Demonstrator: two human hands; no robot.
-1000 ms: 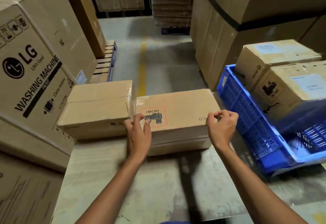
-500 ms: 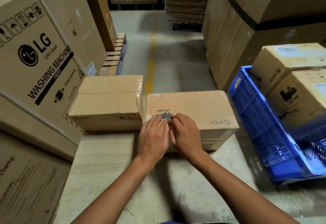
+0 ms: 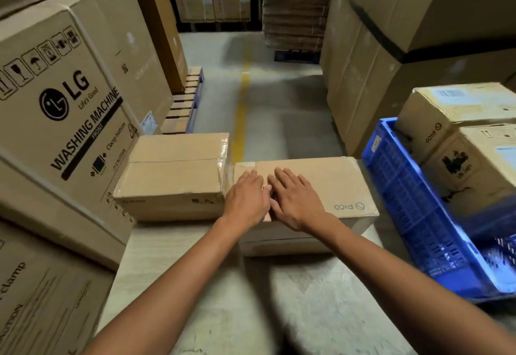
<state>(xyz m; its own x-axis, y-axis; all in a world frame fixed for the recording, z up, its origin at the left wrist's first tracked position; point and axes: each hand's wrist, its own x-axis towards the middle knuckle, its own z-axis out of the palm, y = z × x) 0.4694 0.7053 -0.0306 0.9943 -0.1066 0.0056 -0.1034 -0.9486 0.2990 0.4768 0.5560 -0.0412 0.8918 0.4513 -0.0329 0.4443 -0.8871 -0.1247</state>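
Observation:
A brown PICO cardboard box (image 3: 329,184) lies on a pale table (image 3: 223,299) in front of me. My left hand (image 3: 247,199) and my right hand (image 3: 297,201) lie side by side, palms down, on the left half of the box top. Their fingers are straight and point away from me. They cover the printed label on the lid. A second brown taped box (image 3: 176,176) sits against the PICO box on its left.
A big LG washing machine carton (image 3: 61,120) stands at the left. A blue plastic crate (image 3: 413,215) with two PICO boxes (image 3: 460,137) is at the right. Tall cartons (image 3: 391,61) line the right side of a concrete aisle (image 3: 268,109) beyond the table.
Both hands came from the box's front corners to its middle, then slid forward and flattened onto the lid, covering the label.

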